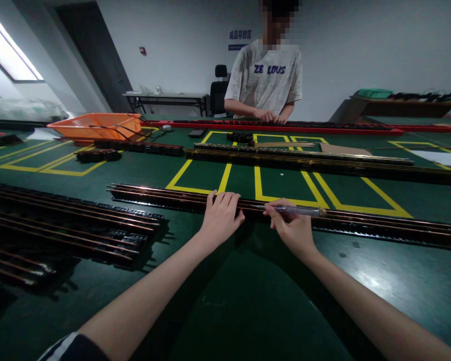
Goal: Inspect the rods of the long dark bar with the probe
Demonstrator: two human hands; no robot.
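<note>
A long black rail (364,225) with copper-coloured rods runs across the green table in front of me. My left hand (223,213) rests on it left of centre, fingers spread over its far edge and thumb out to the right. Just to the right, my right hand (291,225) is closed around a clear-handled screwdriver (300,210). The tool lies almost level, its thin tip pointing left at the rail between my hands. The exact spot that the tip touches is too small to tell.
More black rails with copper rods (67,220) lie at the left. Behind are another long rail (323,163), an orange basket (97,128) and yellow tape outlines. Across the table, a person (266,80) works with both hands at a red rail (379,131).
</note>
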